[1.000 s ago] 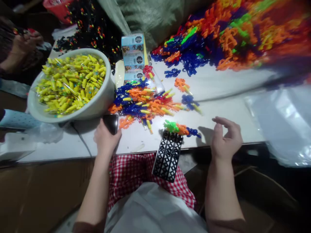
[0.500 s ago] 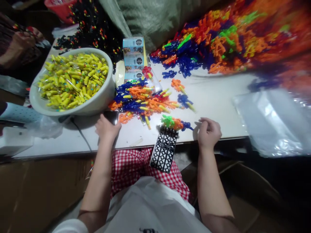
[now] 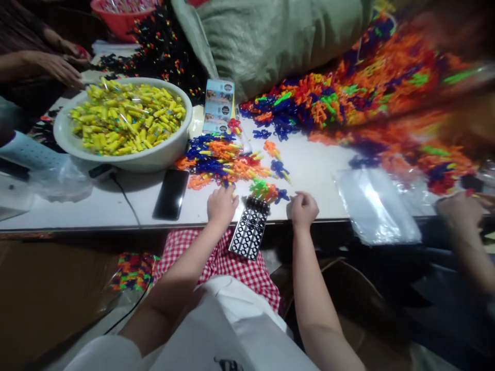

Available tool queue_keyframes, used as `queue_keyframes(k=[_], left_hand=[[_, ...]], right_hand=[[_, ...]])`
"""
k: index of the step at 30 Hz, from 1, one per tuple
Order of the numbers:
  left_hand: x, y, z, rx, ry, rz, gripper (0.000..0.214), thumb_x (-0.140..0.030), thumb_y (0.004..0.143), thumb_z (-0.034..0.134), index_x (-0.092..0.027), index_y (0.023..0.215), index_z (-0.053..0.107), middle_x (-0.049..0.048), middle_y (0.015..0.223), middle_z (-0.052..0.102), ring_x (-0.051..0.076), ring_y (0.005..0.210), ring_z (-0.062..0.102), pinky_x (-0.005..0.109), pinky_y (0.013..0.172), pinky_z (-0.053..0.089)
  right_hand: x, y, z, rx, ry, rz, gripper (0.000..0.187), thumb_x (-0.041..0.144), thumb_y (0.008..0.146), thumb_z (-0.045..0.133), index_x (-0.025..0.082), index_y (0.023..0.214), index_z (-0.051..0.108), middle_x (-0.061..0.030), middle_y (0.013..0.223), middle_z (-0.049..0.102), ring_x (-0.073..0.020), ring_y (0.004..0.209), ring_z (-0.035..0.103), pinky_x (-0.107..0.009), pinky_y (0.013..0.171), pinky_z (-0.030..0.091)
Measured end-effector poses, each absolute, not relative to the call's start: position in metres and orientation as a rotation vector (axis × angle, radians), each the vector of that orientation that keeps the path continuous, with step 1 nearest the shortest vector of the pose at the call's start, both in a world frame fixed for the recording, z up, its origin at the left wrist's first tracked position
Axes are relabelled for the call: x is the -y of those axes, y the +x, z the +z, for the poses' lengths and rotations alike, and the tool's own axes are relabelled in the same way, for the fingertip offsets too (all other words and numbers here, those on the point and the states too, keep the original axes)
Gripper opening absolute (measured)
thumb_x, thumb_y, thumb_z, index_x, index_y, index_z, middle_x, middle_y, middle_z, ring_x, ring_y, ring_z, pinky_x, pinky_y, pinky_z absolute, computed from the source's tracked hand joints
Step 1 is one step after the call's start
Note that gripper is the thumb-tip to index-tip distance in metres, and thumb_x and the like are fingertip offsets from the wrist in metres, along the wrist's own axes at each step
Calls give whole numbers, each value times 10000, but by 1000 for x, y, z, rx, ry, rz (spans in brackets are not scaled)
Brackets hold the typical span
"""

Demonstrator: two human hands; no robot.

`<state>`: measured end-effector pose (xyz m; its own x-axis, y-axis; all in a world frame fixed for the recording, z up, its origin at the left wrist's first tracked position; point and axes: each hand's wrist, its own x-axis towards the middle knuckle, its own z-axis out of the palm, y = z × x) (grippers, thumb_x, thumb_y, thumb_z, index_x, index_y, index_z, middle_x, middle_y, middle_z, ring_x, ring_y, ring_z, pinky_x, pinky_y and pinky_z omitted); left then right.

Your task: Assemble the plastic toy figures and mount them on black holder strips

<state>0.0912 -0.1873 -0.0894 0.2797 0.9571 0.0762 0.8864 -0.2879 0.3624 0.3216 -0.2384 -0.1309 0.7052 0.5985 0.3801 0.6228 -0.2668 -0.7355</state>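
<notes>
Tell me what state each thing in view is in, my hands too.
Left hand: fingers bent, grip unclear
Right hand: curled, grip unclear
Smartphone: lying flat, screen dark
Black plastic tray: jutting past the edge of the white table
Small plastic figures: piled loosely
Pale basin: heaped with yellow wrapped tubes
Clear plastic bags: flat, overhanging the edge
Red tub: filled

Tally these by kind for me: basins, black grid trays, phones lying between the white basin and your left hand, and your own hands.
Basins: 2, white basin and red basin
Black grid tray: 1
Phone: 1
Own hands: 2, left hand and right hand
Total: 6
</notes>
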Motion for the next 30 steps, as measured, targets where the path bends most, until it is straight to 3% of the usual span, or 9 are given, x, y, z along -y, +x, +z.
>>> queue_keyframes(k=[7,13,15,19,22,25,30], left_hand=[[190,67,-85,-1693,2136,546,337,-136,798,399,-171,1113,514,102,912,640,235,855,574,338,754,412],[205,37,-79,-1632,1449,821,307,-182,831,340,-193,1123,434,13,701,585,160,631,564,266,605,419],[215,30,-76,-1501,1242,932,324,-207,848,326,-204,1162,406,1,747,597,127,652,563,246,626,434],[236,29,-69,-1055,987,993,377,-274,818,471,-162,1178,449,58,950,649,129,870,595,262,788,454],[246,38,-67,-872,814,987,381,-271,719,631,-130,1063,548,88,961,670,167,934,608,316,889,436],[249,55,-70,-859,757,971,318,-245,643,700,-118,920,611,90,906,689,188,884,635,348,882,454],[244,93,-81,-972,1108,992,153,-146,633,687,-137,780,646,79,882,691,205,861,642,325,793,497]], right_hand=[[238,320,-130,923,-1990,12,306,276,747,382,142,817,648,-63,697,654,-190,694,588,-297,675,446],[239,319,-128,932,-2025,46,319,282,735,377,145,828,650,-73,745,662,-203,739,589,-308,715,436],[238,319,-126,951,-2032,47,322,284,730,378,144,821,653,-79,750,661,-211,757,585,-316,729,431],[237,318,-124,982,-2040,51,329,287,723,378,137,807,658,-86,735,657,-219,759,573,-327,734,424],[237,317,-124,997,-2044,49,331,283,721,375,137,811,657,-85,733,657,-218,764,567,-325,731,420],[237,317,-124,1007,-2045,47,329,280,725,368,146,809,656,-79,740,660,-214,763,565,-319,723,418],[236,317,-124,1007,-2049,37,317,272,729,371,155,790,660,-80,750,663,-216,756,557,-323,717,412]])
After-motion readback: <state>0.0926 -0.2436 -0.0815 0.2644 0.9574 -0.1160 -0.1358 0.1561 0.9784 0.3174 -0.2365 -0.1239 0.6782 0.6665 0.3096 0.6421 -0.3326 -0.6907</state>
